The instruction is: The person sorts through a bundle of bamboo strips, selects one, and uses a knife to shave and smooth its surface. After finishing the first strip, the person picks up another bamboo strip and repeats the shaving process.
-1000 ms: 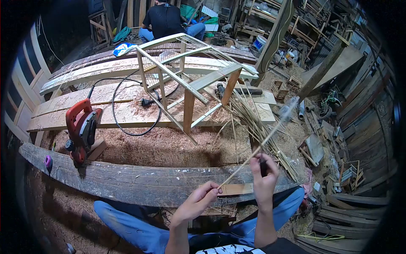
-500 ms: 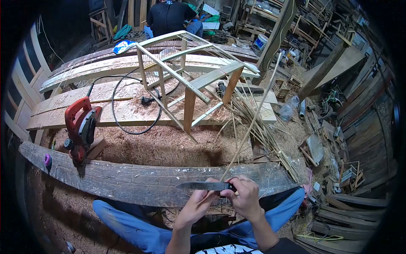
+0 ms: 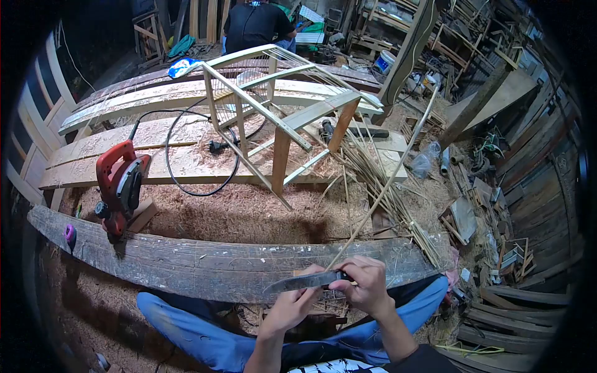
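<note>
My right hand [image 3: 368, 287] is wrapped round the dark handle of a knife [image 3: 298, 283], whose blade points left and lies across the fingers of my left hand. My left hand [image 3: 292, 311] is closed on the lower end of a long thin cane strip [image 3: 393, 177]. From between my hands the strip rises to the upper right, slightly bowed. Both hands are close together over the near edge of a worn wooden plank [image 3: 205, 267], above my lap.
A red power planer [image 3: 118, 186] stands at the left of the plank. Beyond are a wooden frame [image 3: 280, 155], a black cable [image 3: 168, 165], a bundle of strips [image 3: 379, 180] and wood shavings [image 3: 236, 217]. A person [image 3: 255, 28] sits at the back.
The cane strip's upper end has swung right and the strip bows more. The knife blade has tilted, its tip a little lower. The person at the back has shifted slightly right.
</note>
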The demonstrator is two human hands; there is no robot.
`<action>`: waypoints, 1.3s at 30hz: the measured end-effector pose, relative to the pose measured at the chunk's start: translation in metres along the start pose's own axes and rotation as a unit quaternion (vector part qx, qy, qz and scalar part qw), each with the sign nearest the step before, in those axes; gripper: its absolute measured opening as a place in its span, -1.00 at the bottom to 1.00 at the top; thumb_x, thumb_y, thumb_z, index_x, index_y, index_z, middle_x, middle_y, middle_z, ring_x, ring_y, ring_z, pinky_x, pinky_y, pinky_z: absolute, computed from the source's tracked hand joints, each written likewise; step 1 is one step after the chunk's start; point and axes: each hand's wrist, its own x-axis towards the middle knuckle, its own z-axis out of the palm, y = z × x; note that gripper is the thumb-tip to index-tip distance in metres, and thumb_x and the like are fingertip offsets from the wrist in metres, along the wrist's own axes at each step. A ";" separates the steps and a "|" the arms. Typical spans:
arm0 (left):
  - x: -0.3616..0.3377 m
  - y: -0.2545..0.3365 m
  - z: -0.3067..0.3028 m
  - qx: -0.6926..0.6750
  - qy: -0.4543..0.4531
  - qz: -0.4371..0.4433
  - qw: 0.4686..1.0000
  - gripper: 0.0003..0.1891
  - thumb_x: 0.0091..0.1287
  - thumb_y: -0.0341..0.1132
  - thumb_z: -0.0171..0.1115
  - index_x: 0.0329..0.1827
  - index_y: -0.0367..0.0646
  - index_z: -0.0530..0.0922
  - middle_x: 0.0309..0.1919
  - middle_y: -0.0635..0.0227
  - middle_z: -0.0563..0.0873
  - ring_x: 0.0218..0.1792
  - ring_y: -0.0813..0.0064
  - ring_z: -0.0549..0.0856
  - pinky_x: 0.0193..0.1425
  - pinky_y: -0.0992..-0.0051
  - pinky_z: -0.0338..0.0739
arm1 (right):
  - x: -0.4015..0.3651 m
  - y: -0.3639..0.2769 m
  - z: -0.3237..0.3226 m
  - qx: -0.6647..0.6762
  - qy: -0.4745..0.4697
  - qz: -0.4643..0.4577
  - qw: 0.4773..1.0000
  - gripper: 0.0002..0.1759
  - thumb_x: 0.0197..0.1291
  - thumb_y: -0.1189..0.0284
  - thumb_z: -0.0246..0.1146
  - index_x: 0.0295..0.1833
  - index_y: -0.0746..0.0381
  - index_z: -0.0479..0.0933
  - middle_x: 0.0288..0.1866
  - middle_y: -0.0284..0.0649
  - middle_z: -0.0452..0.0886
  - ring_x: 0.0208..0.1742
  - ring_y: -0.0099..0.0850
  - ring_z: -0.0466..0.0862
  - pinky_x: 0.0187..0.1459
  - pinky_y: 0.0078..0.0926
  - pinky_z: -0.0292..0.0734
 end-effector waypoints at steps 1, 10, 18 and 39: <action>0.000 0.000 0.001 -0.004 -0.005 0.024 1.000 -0.83 0.57 -0.49 0.04 0.11 -0.27 0.54 -0.20 0.52 0.44 -0.27 0.74 0.36 -0.21 0.66 0.29 | 0.003 0.003 -0.001 -0.001 0.015 -0.034 0.999 -0.52 0.11 -0.06 0.43 -0.26 0.19 0.70 -0.42 -0.29 0.69 -0.41 -0.24 0.67 -0.35 -0.30 0.51; -0.005 0.012 0.014 -0.017 0.004 0.116 0.993 -0.80 0.52 -0.54 0.03 0.14 -0.29 0.49 -0.31 0.53 0.40 -0.33 0.76 0.32 -0.28 0.67 0.22 | 0.004 0.013 -0.012 -0.035 0.020 -0.055 0.998 -0.49 0.06 -0.11 0.46 -0.30 0.16 0.74 -0.44 -0.35 0.71 -0.42 -0.33 0.68 -0.35 -0.39 0.50; 0.004 0.006 0.011 -0.058 0.034 -0.011 0.998 -0.93 0.57 -0.43 0.09 0.02 -0.21 0.48 -0.43 0.63 0.38 -0.48 0.83 0.26 -0.46 0.68 0.11 | 0.001 0.029 -0.020 -0.088 0.065 -0.055 0.992 -0.49 0.02 -0.12 0.49 -0.35 0.15 0.72 -0.50 -0.32 0.66 -0.48 -0.32 0.62 -0.38 -0.34 0.43; 0.002 0.007 0.012 0.116 -0.002 0.151 0.982 -0.83 0.55 -0.52 0.06 0.12 -0.22 0.54 -0.34 0.53 0.44 -0.35 0.75 0.37 -0.29 0.65 0.27 | 0.009 -0.006 -0.006 -0.009 0.090 -0.056 0.994 -0.50 0.04 -0.07 0.50 -0.29 0.19 0.74 -0.46 -0.33 0.67 -0.43 -0.31 0.65 -0.34 -0.34 0.47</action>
